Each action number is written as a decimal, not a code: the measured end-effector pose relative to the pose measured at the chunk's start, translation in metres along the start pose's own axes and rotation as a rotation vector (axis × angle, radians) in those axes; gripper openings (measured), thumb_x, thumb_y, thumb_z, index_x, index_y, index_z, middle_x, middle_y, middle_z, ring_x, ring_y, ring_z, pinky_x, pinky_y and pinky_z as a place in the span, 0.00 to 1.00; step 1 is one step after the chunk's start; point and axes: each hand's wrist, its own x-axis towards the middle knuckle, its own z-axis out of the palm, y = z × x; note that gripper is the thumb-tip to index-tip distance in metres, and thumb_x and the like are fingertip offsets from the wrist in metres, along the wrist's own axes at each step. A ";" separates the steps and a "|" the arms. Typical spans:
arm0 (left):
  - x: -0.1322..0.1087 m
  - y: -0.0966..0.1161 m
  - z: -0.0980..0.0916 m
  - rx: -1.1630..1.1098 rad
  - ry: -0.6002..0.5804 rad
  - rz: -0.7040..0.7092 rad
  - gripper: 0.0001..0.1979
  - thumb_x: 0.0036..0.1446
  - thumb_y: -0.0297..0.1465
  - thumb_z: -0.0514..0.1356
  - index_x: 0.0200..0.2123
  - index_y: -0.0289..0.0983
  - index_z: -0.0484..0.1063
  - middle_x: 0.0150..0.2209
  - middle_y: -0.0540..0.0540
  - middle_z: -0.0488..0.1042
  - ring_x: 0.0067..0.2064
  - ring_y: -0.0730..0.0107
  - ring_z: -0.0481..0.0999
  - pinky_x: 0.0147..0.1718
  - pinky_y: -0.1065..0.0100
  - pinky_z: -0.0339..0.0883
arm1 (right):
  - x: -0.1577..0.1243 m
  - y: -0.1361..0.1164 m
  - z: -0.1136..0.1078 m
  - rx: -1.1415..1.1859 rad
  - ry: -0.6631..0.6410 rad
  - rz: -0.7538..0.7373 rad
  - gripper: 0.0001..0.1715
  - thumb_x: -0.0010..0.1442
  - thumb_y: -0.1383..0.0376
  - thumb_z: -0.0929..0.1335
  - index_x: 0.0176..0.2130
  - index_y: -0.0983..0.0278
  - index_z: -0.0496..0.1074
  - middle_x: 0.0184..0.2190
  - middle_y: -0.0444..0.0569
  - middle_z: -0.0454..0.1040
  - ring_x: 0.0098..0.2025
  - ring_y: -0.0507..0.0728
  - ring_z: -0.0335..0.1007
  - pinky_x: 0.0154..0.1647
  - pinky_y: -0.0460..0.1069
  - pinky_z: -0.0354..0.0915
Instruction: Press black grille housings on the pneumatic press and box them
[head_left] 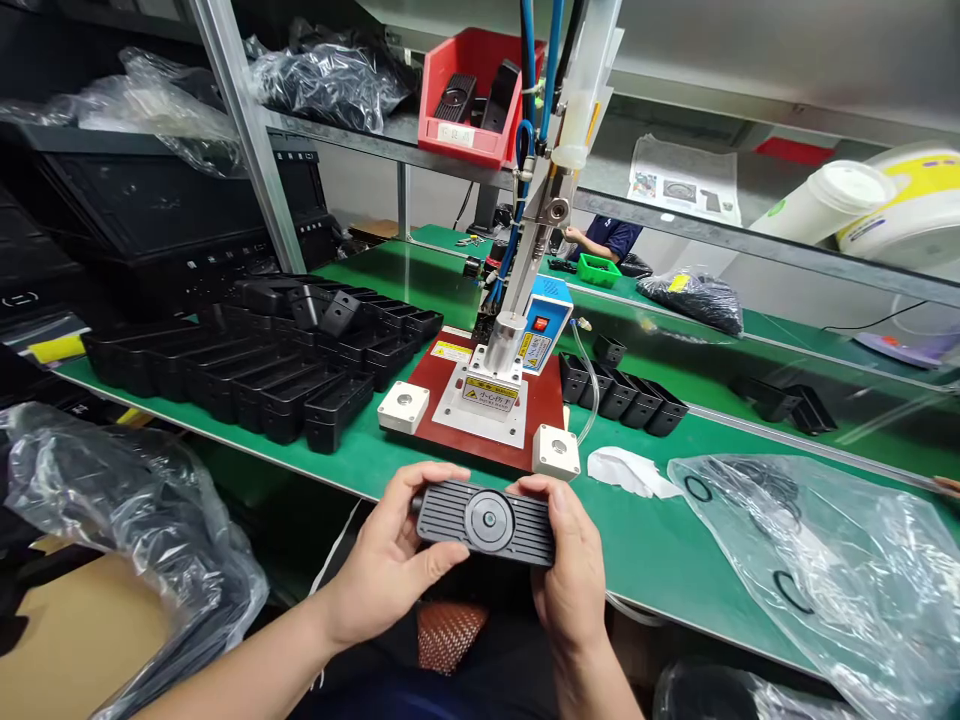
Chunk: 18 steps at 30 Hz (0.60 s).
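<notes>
I hold a black ribbed plastic part with a round disc at its centre, flat side up, just in front of the table edge. My left hand grips its left end, thumb on the front edge. My right hand grips its right end. Straight behind the part stands a small press fixture on a red-brown base, with two white button blocks at its front corners and a blue control box.
Rows of black plastic housings fill the green table on the left; a few more lie right of the fixture. A clear bag of black rings lies at right. A red bin sits on the shelf. Another person works behind.
</notes>
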 end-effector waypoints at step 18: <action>0.002 -0.021 -0.005 0.261 -0.037 0.461 0.31 0.44 0.10 0.63 0.46 0.48 0.71 0.47 0.46 0.79 0.46 0.60 0.80 0.51 0.53 0.68 | -0.003 -0.019 0.012 -0.101 0.249 -0.837 0.12 0.66 0.61 0.60 0.41 0.58 0.72 0.35 0.49 0.72 0.38 0.61 0.72 0.41 0.63 0.68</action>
